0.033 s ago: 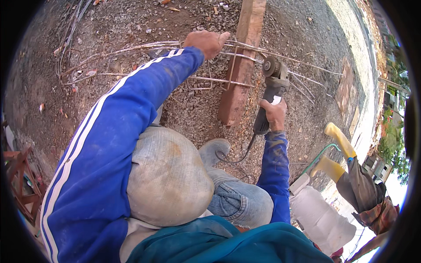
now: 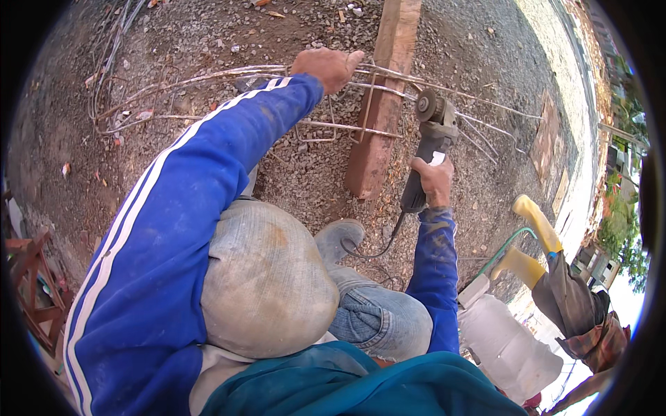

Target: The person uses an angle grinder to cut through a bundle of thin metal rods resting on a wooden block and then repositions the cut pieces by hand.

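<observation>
Left hand (image 2: 327,68) is clenching steel rods (image 2: 381,132) that are crossing a wooden beam (image 2: 373,159), while the right hand (image 2: 436,182) is gripping a grinder (image 2: 438,130) near them. Off to the right, another person (image 2: 572,298) is standing in yellow boots (image 2: 539,215).

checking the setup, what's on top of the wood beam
Metal rods and a thin bent bar cross over the beam. The strips of wood directly beneath them are covered, so whether every rod touches the beam cannot be seen.
</observation>
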`<state>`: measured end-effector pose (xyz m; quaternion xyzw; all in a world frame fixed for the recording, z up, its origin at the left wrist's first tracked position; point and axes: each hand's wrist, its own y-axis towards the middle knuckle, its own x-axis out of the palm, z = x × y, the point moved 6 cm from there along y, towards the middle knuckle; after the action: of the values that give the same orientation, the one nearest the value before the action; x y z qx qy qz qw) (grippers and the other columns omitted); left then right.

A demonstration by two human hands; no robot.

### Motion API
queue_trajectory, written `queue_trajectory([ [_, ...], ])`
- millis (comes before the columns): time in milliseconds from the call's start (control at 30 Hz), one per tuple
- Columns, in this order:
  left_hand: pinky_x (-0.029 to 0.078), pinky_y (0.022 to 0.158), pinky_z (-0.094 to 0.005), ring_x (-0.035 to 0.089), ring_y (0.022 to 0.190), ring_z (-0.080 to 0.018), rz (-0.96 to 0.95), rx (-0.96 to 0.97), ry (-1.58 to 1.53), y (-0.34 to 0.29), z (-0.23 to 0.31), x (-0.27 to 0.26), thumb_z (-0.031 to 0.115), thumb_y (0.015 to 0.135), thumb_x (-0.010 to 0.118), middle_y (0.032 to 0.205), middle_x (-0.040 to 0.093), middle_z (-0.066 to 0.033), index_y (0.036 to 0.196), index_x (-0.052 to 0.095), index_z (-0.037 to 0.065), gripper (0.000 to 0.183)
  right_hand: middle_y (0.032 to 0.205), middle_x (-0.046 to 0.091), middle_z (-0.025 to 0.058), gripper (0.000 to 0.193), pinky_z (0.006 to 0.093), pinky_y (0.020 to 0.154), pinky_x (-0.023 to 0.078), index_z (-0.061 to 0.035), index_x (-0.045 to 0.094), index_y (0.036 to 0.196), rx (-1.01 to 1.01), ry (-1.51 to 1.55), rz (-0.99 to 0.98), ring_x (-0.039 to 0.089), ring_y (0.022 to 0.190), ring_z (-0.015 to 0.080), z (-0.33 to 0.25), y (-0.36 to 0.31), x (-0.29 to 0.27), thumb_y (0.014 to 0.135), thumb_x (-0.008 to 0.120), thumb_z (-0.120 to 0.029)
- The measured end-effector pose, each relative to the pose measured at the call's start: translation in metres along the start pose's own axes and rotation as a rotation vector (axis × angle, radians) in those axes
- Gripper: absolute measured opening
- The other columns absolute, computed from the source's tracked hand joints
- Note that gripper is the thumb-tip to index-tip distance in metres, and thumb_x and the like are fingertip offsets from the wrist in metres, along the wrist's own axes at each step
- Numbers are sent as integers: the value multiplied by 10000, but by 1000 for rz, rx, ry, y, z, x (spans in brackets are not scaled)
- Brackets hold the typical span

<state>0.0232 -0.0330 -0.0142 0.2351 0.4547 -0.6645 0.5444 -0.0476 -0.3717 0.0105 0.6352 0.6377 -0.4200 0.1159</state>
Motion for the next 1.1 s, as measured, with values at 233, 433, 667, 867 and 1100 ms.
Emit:
queue_trajectory([
  [233,530,907,-493,698,992,-339,-19,-5,9,1,-1,2,590,1049,166,1013,729,-186,1084,732,88,757,883,701,103,510,351,698,547,22,643,1020,-11,10,2,659,736,213,4,2,0,611,827,-220],
  [433,552,810,-490,705,854,-334,111,26,8,3,-5,5,608,1045,160,876,729,-164,880,740,67,810,832,683,55,403,322,652,532,5,649,952,-91,-26,25,640,685,167,-5,0,0,651,821,-199],
  [667,549,845,-491,709,918,-331,-10,-1,12,2,0,3,591,1049,170,952,734,-170,994,741,86,764,869,697,99,493,351,697,540,25,650,994,-9,-43,21,658,730,214,5,2,-2,618,828,-240],
  [867,540,843,-500,702,923,-340,53,11,-10,3,-3,5,608,1043,162,957,735,-165,929,742,76,795,878,704,115,525,362,711,545,30,650,1022,4,-59,29,665,740,229,9,2,-1,610,824,-247],
  [1100,534,878,-492,704,938,-331,43,16,9,2,-3,5,565,1058,181,942,728,-174,1007,740,79,743,874,702,117,517,360,702,544,34,647,1021,12,-12,21,661,738,229,4,-2,1,617,817,-240],
])
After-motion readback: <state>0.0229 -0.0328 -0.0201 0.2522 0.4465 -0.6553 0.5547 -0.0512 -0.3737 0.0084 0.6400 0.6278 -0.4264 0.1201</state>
